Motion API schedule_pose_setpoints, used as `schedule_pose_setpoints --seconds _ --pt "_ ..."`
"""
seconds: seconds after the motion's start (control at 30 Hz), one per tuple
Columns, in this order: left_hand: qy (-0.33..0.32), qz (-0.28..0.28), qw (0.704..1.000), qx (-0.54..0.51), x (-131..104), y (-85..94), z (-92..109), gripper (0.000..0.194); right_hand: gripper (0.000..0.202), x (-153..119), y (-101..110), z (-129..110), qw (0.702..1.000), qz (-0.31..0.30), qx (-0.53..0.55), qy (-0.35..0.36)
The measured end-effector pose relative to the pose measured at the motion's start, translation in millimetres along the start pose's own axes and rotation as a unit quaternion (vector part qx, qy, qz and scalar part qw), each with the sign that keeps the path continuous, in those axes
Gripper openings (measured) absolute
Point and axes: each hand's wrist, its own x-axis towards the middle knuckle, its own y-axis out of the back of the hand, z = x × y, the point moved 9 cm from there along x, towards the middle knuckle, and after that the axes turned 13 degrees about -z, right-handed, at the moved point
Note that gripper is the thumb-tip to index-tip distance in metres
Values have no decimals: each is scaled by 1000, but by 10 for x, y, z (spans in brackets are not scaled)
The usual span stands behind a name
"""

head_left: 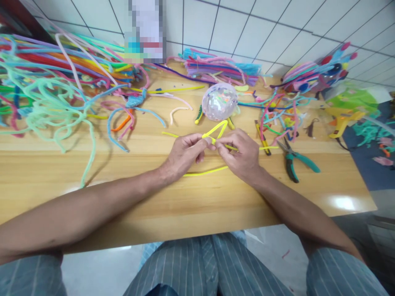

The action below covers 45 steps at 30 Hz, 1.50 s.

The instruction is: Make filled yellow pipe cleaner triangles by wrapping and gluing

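Observation:
Between my hands is a yellow pipe cleaner point(222, 128), bent into a pointed loop that rises above the fingers. My left hand point(189, 155) pinches it at the loop's left base. The fingers of my right hand point(240, 154) close on the same pipe cleaner at the right, close beside the left fingertips. Part of the strand is hidden behind the fingers. A separate-looking yellow length point(205, 171) lies on the table below the hands. Just beyond the loop stands a clear speckled bowl point(219, 102) with small coloured bits in it.
Bundles of coloured pipe cleaners point(101, 61) and a mint-green tangle point(58, 102) cover the left. Another bundle point(222, 70) lies at the back. To the right are teal-handled pliers point(293, 158), a yellow-black cutter knife point(263, 139) and a yellow glue gun point(341, 123). The table's front edge is near my lap.

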Motion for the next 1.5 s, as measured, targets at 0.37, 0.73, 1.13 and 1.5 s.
schedule_pose_setpoints --seconds 0.37,0.73,1.13,1.5 --pt "10 18 999 -48 -1 22 6 27 4 -28 -31 229 979 -22 123 -159" --pt "18 19 998 -61 16 22 -2 24 16 -32 -195 413 924 -74 269 -260" --pt "16 14 999 -42 9 6 25 23 18 -38 -223 401 919 -86 279 -264" --pt "3 -12 1000 -8 10 -43 52 20 24 -66 -248 443 913 -79 292 -273"
